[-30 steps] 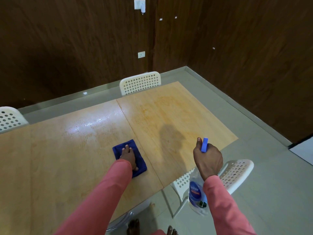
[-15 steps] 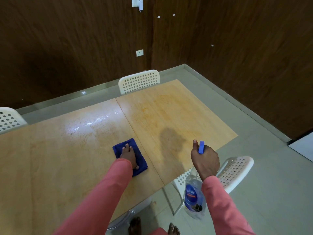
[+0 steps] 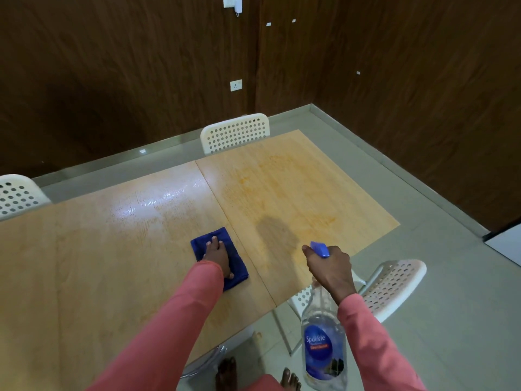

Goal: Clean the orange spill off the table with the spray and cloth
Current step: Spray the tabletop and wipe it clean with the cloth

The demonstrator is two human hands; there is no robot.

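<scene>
Head view: our left hand (image 3: 218,256) lies flat, fingers spread, pressing the blue cloth (image 3: 220,258) onto the table (image 3: 84,263), just left of the table's seam. Our right hand (image 3: 329,268) is closed around the neck of the spray bottle (image 3: 324,351), beyond the table's near edge, nozzle toward the table. The orange spill (image 3: 284,190) stains the table right of the seam, apart from the cloth. A white chair (image 3: 394,283) stands right of the bottle.

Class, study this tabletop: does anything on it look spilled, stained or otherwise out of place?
Yes. Orange smears cover the right-hand panel of the light wooden table, darker than the cleaner, glossy left panel. Nothing else on it looks damaged or askew.
</scene>
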